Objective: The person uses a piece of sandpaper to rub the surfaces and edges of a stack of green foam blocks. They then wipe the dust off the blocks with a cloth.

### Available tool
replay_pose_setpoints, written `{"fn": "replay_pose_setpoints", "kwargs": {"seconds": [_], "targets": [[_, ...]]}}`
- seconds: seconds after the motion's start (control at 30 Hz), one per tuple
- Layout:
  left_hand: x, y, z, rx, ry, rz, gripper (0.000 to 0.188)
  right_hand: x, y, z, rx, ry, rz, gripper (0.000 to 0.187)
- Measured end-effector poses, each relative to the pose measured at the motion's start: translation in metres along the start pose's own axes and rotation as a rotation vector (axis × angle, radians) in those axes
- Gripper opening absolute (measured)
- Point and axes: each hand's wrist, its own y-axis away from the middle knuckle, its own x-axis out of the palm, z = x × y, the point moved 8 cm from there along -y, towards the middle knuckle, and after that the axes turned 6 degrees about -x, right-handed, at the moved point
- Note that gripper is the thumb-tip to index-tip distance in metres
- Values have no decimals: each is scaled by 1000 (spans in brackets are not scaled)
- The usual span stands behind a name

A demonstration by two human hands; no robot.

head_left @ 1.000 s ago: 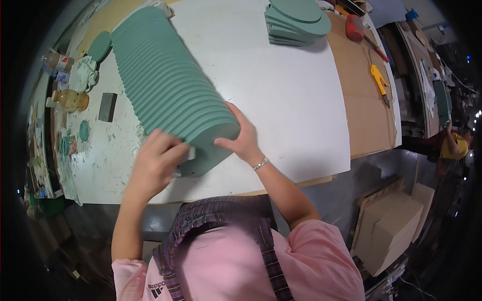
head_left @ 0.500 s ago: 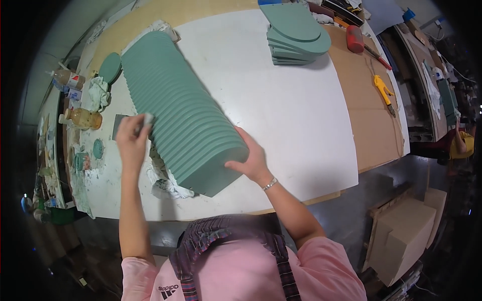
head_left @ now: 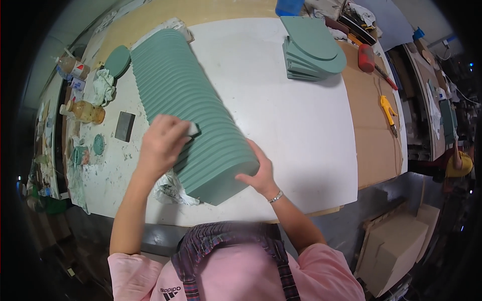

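Observation:
A long row of green, round-edged panels (head_left: 196, 100) leans on its side on the white table, packed face to face. Above its left side is my left hand (head_left: 163, 143), fingers closed round a small pale pad (head_left: 193, 130) that has a dark edge; its exact kind does not show. The pad is over the panel edges, and whether it touches them I cannot tell. At the row's near end my right hand (head_left: 258, 173) grips the last panel, thumb on its flat face and fingers round the right side. A dark grey rectangular block (head_left: 125, 126) lies left of the row.
More green panels (head_left: 314, 50) are piled at the far right. Brown cardboard (head_left: 369, 130) carries a red-headed mallet (head_left: 366, 57) and a yellow air gun (head_left: 388, 109). Along the left stand a bottle of yellowish liquid (head_left: 86, 111), a stained rag (head_left: 104, 86) and a green disc (head_left: 117, 61).
My left hand has moved right, from beside the grey block to over the row, carrying the pale pad. My right hand keeps its hold at the near end. The whole view has shifted slightly.

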Motion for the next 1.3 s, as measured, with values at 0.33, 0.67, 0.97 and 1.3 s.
{"fn": "replay_pose_setpoints", "kwargs": {"seconds": [0.33,0.67,0.97,1.3], "targets": [[13,-22,13,-31,-16,92,35,2,0,3,8,26,16,105],[-12,12,24,-44,26,127,37,-2,-4,8,-26,47,-10,103],[-8,-3,23,-77,-17,20,38,6,-4,9,-31,-2,1,103],[-2,-9,21,-51,-4,-28,35,3,-4,13,-43,55,-6,102]]}}
